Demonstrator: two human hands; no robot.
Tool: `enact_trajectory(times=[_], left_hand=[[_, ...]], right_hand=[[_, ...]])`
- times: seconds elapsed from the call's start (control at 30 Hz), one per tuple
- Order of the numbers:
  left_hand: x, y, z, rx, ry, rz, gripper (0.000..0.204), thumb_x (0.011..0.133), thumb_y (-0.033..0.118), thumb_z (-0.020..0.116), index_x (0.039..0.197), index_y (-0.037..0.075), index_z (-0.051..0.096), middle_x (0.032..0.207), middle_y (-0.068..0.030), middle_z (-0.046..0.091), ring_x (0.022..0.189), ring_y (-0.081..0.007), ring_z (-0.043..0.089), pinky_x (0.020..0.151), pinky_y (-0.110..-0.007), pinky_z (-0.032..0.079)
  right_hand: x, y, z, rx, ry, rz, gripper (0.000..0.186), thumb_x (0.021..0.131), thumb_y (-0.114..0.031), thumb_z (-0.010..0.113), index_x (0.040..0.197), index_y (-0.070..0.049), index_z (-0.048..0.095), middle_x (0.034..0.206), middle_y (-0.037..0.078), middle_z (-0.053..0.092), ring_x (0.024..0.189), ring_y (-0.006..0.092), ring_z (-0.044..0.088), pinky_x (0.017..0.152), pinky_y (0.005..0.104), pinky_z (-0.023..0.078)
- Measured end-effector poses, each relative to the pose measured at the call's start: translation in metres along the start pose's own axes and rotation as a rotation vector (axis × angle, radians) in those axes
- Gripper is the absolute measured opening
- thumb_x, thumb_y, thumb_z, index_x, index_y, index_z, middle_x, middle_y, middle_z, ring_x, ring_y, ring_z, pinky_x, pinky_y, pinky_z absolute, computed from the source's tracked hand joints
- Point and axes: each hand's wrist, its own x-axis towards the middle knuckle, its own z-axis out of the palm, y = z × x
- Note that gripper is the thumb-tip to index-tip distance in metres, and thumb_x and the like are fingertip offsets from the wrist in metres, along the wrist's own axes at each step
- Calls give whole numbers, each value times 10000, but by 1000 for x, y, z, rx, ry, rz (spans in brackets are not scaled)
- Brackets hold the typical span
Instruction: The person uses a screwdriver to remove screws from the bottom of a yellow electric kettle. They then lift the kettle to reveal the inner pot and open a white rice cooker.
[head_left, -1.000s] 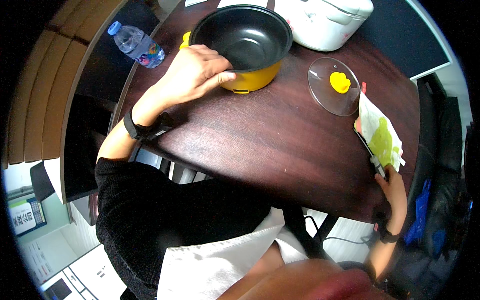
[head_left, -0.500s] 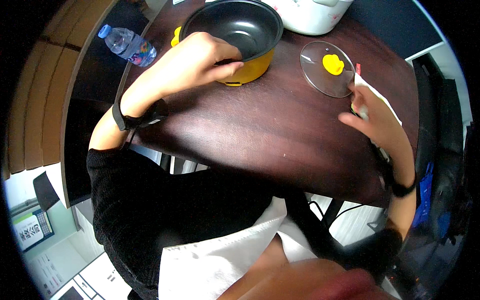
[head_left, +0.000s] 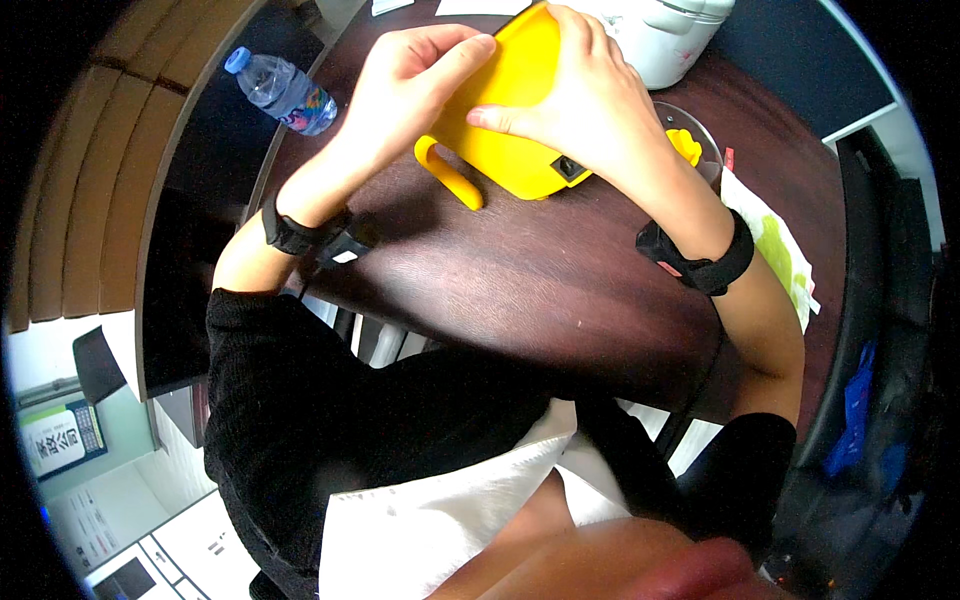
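A yellow electric pot (head_left: 515, 150) is tipped up at the far middle of the table, so its yellow outside faces me and its black inside is hidden. A black socket sits low on its wall and a curved yellow handle (head_left: 447, 178) sticks out toward the left. My left hand (head_left: 420, 85) is closed at the pot's left side, thumb near the upper edge. My right hand (head_left: 600, 105) grips the right side, fingers over the far edge and thumb across the yellow wall. Partly behind my right forearm lies a glass lid with a yellow knob (head_left: 685, 146).
A white rice cooker (head_left: 675, 45) stands at the back right. A water bottle (head_left: 283, 92) with a blue cap lies at the far left. Beyond my right wrist is a white and green cloth or packet (head_left: 775, 245). The dark wooden table (head_left: 480, 285) curves in front of me.
The pot has gone from upright to tipped, its yellow outside now toward me. My right hand has moved left from beside the lid onto the pot.
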Motion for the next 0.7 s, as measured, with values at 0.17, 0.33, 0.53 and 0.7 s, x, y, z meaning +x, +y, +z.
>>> enact_trajectory(times=[0.17, 0.33, 0.53, 0.7], left_hand=[[-1, -12, -40, 110, -233, 30, 350, 996, 271, 493, 1063, -38, 643, 855, -51, 678, 767, -83, 626, 698, -219, 516], [-3, -16, -53, 28, -287, 22, 347, 996, 263, 493, 1092, -42, 625, 893, -45, 672, 799, -82, 619, 736, -226, 513], [1, -20, -54, 41, -280, 10, 329, 1005, 257, 465, 1099, -22, 613, 893, 8, 624, 811, -55, 547, 737, -204, 452], [-21, -7, -27, -67, -210, -109, 326, 973, 265, 554, 1135, -17, 589, 919, 5, 639, 824, -35, 552, 721, -198, 454]], right_hand=[[12, -2, 10, 11, -16, -160, 844, 743, -506, 722, 1263, 75, 401, 1157, 288, 517, 1046, 383, 575, 900, 483, 492], [21, -10, 15, -47, -48, -96, 713, 793, -464, 690, 1236, 46, 462, 1081, 224, 568, 954, 310, 610, 822, 393, 524], [12, 11, 33, -204, 9, -123, 985, 641, -622, 749, 1344, -24, 403, 1250, 206, 508, 1152, 367, 533, 928, 463, 475], [6, 15, 33, -145, 65, -112, 975, 660, -622, 738, 1362, -43, 385, 1297, 191, 490, 1200, 372, 493, 1000, 491, 407]])
